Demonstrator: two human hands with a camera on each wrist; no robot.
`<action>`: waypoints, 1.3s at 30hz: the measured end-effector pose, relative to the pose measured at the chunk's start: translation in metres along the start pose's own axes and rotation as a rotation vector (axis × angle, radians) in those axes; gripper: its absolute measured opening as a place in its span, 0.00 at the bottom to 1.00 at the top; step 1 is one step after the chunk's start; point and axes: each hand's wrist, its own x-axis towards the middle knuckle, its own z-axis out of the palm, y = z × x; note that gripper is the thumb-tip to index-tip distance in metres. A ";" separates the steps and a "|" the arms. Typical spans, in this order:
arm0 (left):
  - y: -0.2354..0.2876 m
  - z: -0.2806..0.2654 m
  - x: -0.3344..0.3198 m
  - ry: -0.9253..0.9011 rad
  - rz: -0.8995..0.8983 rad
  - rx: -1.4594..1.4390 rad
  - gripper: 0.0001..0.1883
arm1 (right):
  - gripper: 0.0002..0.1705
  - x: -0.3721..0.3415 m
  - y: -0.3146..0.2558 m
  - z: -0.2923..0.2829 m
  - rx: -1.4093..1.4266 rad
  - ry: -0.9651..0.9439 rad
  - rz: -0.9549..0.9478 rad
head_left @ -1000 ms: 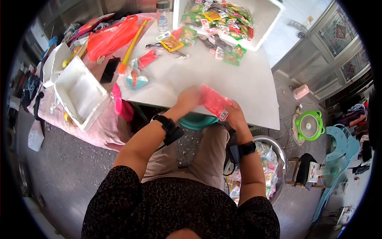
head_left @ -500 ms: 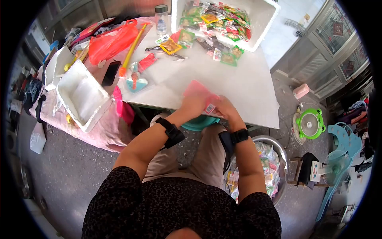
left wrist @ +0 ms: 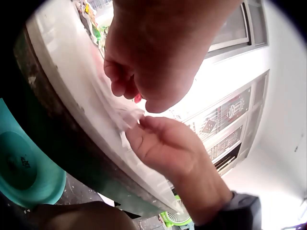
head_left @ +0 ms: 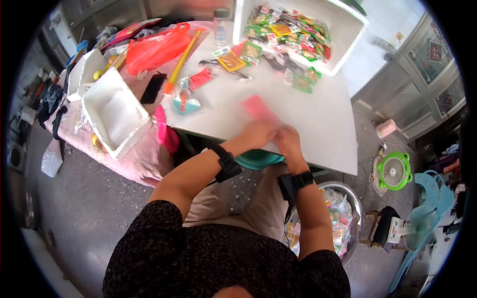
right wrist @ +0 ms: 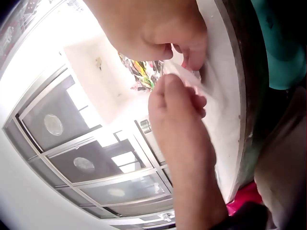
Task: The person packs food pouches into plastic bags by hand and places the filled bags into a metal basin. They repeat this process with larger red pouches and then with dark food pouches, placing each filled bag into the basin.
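Note:
Above the near edge of the white table, a pink packet (head_left: pixel 258 107), blurred in the head view, extends away from both hands. My left hand (head_left: pixel 261 132) pinches its near edge with curled fingers, and close against it my right hand (head_left: pixel 288 140) pinches the same edge. The left wrist view has the left hand (left wrist: pixel 148 57) above the right hand (left wrist: pixel 168 146), a pale translucent film (left wrist: pixel 114 106) between their fingertips. From the right wrist, the right hand (right wrist: pixel 158 28) and left hand (right wrist: pixel 177 112) meet at the film (right wrist: pixel 184 75).
A white foam box (head_left: pixel 345 44) of colourful packets stands at the table's back, with loose packets (head_left: pixel 230 59) and a clear jar (head_left: pixel 221 31) nearby. Left are an empty foam box (head_left: pixel 117 116) and red bag (head_left: pixel 159 49). A metal basin (head_left: pixel 355 203) stands below right.
Since a second ago the hands have come together at the packet's near edge, and the packet has swung from beside the right hand to beyond both hands. The head view has shifted slightly.

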 end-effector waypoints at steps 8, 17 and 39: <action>-0.099 -0.095 0.032 0.226 -0.368 0.625 0.12 | 0.12 -0.010 0.008 -0.010 -0.340 0.268 -0.262; -0.191 -0.132 0.031 -0.114 -0.690 0.729 0.13 | 0.10 -0.012 0.006 -0.009 -0.323 0.238 -0.255; 0.026 -0.019 -0.003 0.361 0.681 0.162 0.11 | 0.12 -0.073 -0.047 0.028 0.483 0.004 0.061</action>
